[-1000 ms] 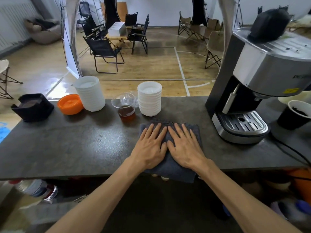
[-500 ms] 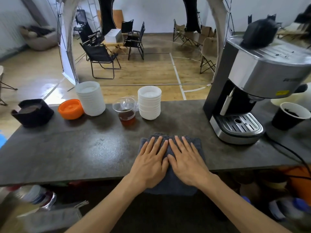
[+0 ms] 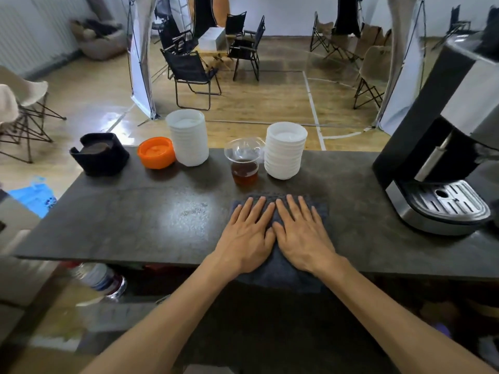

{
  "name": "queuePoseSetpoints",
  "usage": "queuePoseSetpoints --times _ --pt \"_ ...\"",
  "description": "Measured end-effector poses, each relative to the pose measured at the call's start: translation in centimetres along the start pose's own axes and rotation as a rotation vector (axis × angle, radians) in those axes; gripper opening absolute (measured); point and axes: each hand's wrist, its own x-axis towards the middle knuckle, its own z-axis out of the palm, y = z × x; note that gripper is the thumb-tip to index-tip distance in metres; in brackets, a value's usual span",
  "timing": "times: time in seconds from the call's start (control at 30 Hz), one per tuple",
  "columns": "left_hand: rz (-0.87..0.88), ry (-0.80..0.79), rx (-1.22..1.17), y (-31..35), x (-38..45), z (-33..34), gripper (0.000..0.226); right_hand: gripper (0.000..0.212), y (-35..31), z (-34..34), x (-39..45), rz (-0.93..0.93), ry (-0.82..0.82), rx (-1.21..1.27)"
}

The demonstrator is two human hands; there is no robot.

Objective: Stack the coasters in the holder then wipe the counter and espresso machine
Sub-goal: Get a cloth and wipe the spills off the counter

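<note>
My left hand [image 3: 247, 233] and right hand [image 3: 302, 233] lie flat, fingers straight, side by side on the cloth [image 3: 321, 211] spread under them on the counter [image 3: 151, 214].

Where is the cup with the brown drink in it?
In the head view, the clear cup stands near the counter's far edge, just left of the shorter white stack and just beyond the grey cloth.

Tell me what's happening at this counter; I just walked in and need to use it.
A person presses both hands flat, left hand and right hand, on a dark cloth at the counter's near edge, mid-wipe. The coaster holder sits far left, the espresso machine on the right, and a cup of dark liquid just beyond the cloth.
</note>
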Motion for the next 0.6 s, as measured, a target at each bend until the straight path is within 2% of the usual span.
queuePoseSetpoints --times 0.2,0.33,0.4,0.53,0.6 --pt "-0.138 0.017 0.02 -6.8 -4.5 -1.3 0.074 0.062 -7.5 2.2 1.7 -0.147 0.027 0.055" --pt "-0.101 0.01 0.024 -6.9 -4.7 -1.3 0.083 0.064 -5.6 1.5 0.2 -0.29 0.02 0.147" --pt "-0.047 -0.024 0.046 -5.9 -4.4 -1.2 0.091 0.075 -3.4 1.2 -1.4 -0.365 -0.033 0.092" --pt "0.04 -0.072 0.078 -2.2 -3.5 -0.6 0.096 0.116 1.0 0.6 -4.0 -0.403 -0.078 -0.084" --pt "0.082 -0.078 0.079 0.0 -3.0 -0.2 0.099 0.121 2.8 0.3 -5.1 -0.373 -0.066 -0.13"
